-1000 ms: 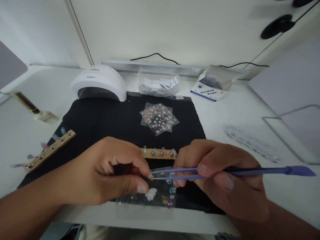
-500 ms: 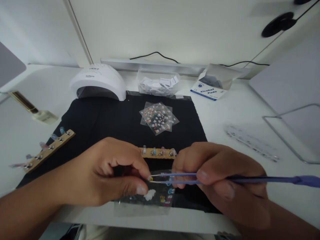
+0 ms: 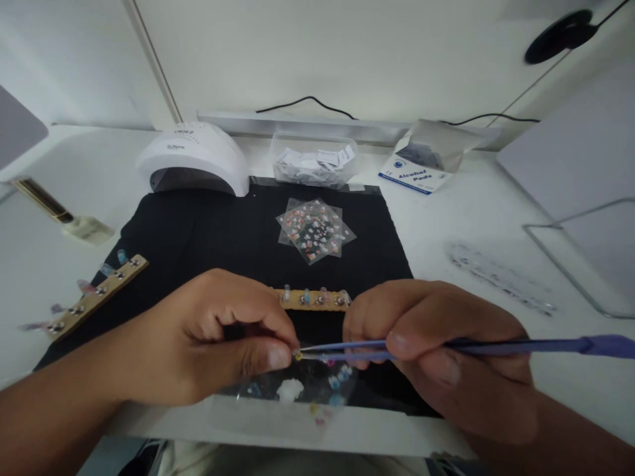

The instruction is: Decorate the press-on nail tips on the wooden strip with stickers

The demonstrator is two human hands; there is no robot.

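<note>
the tiny yellow piece lies right at the fingertips of the left hand, above the clear sheet; that narrow grip may be pinching it, but i cannot tell. the right hand holds the purple tweezers, their long axis running sideways, tips narrowed and pointing left at the piece, contact unclear.

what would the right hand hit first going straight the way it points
Its blue tweezers lead, so likely the small yellow piece at their tips, then the left hand beside it; depth is unclear.
</note>
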